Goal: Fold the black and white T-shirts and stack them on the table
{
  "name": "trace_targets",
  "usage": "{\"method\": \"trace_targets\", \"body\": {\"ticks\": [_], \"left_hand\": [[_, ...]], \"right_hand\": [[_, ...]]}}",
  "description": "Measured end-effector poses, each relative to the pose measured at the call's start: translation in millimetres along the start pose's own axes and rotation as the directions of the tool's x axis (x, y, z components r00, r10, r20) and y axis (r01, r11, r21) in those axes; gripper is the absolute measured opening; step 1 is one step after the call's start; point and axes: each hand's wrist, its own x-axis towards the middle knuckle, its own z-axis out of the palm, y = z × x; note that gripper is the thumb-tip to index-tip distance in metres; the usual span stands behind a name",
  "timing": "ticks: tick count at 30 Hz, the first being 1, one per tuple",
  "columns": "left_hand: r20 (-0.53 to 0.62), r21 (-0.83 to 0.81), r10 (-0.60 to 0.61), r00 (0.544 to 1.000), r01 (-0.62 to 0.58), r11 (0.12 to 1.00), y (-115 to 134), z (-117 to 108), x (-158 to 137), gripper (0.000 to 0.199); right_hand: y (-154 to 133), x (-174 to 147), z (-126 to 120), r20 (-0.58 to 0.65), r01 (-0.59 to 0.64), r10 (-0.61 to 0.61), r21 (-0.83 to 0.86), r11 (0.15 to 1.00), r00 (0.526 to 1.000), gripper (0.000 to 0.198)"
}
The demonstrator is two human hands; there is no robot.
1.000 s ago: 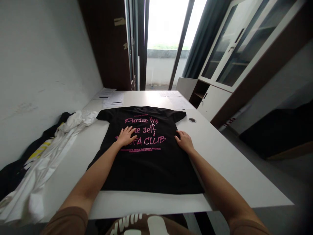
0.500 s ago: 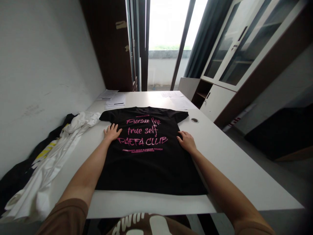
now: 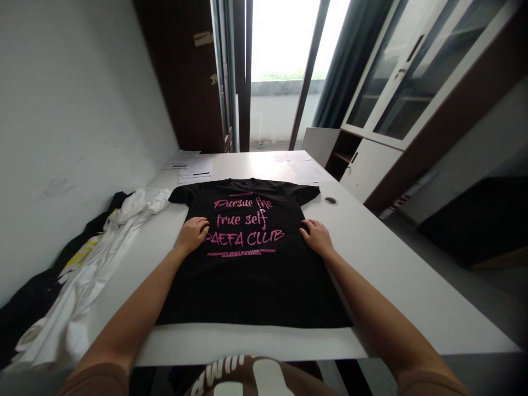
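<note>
A black T-shirt (image 3: pixel 251 291) lies spread flat on the white table (image 3: pixel 396 286), its neckline away from me and its hem near the front edge. Pink lettering covers the upper part of its front. My left hand (image 3: pixel 193 234) rests on the shirt's left side, palm down, fingers slightly bent and loosely together beside the print. At the right side edge, my right hand (image 3: pixel 317 236) touches the cloth with fingertips and thumb a little apart. Neither hand lifts any fabric that I can see.
Crumpled white clothing (image 3: pixel 88 280) and dark clothing (image 3: pixel 37 291) with a yellow patch lie along the left wall. Papers (image 3: pixel 196 168) are at the far left, another sheet (image 3: pixel 303 169) at the far right. A round cable hole (image 3: pixel 331 201) sits right of the sleeve.
My left hand has gone from spread fingers to bent, closer fingers and shifted slightly nearer and inward, over the start of the lettering. My right hand has barely moved.
</note>
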Motion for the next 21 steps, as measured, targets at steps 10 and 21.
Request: {"method": "trace_targets", "body": {"ticks": [10, 21], "left_hand": [[0.252, -0.097, 0.307, 0.918, -0.292, 0.952, 105, -25, -38, 0.051], [0.376, -0.270, 0.629, 0.680, -0.569, 0.777, 202, -56, -73, 0.043]], "right_hand": [[1, 1, 2, 0.008, -0.008, 0.008, 0.009, 1.000, 1.000, 0.041], [-1, 0, -1, 0.012, -0.009, 0.009, 0.014, 1.000, 1.000, 0.041]]}}
